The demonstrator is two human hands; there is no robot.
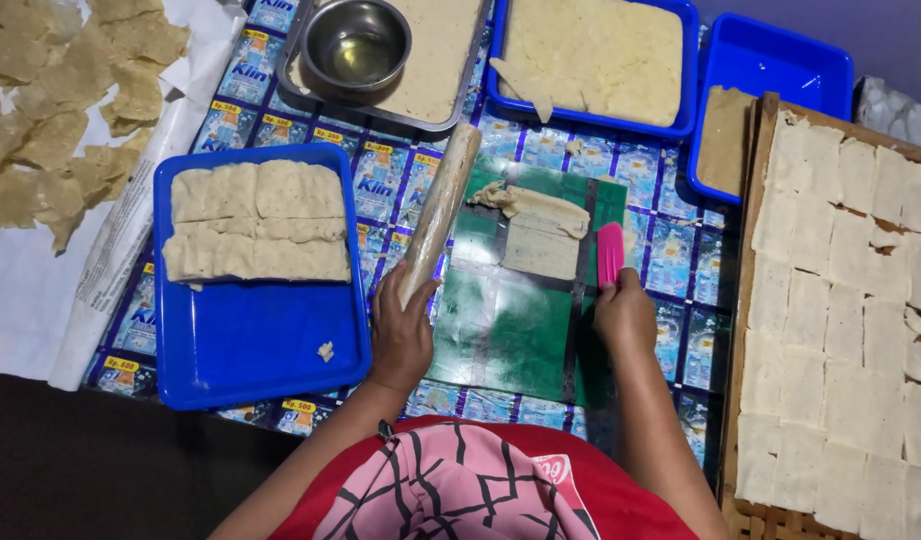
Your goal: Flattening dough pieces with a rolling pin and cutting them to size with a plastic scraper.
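We are sitting at a surface (681,260) covered in shiny blue printed wrappers, and we are looking down at our own two hands. On our right, a big wooden rack (756,300) is holding rows of pale dough squares (841,330). On our left, a blue tray (261,340) is carrying folded dough sheets (256,220).

In the middle, a green cutting mat (511,330) is lying flat, and a thin dough piece (539,240) is resting on its far end, with a scrunched strip along its top edge. We are guessing this dough is soft, light and floppy (it would likely tear if pulled hard), so lifting it gently from under an edge looks best.

Our left hand (401,335) is wrapping its grip around the near end of the rolling pin (439,210), which is lying slanted along the mat's left side. It looks stiff and heavy enough to want a firm hold.

Our right hand (626,315) is clenching the pink scraper (610,255), just beside the dough. It looks small, stiff and light.
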